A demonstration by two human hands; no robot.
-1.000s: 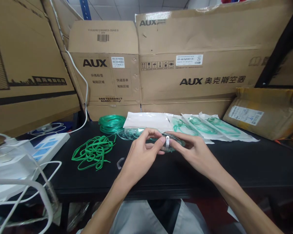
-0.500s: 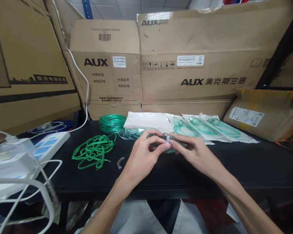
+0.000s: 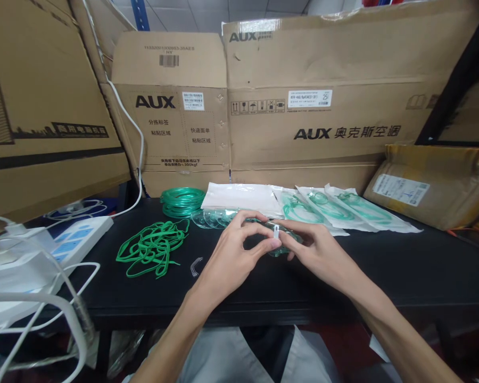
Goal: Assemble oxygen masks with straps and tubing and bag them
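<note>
Both hands meet in front of me around a clear green plastic oxygen mask [image 3: 282,252], mostly hidden by the fingers. A small pale metal strip [image 3: 276,232], which looks like a nose clip, stands up from its near side. My left hand [image 3: 239,250] grips the mask from the left, its thumb tip against the lower end of the strip. From the right, my right hand [image 3: 319,244] closes on the mask, the thumb beside the strip. Just behind my left hand lies a row of clear green mask shells [image 3: 215,218].
Left of my hands are a tangle of green elastic cord [image 3: 154,249], several thin metal strips [image 3: 195,267] and coiled green tubing [image 3: 182,202]. Behind lie white pouches [image 3: 239,196] and packed masks [image 3: 331,206]. A power strip [image 3: 80,236] stands left; cardboard boxes [image 3: 303,117] wall the back.
The metal strip and mask have tipped slightly and shifted a little to the right between the fingers. Both hands keep their hold. The camera view has moved slightly.
</note>
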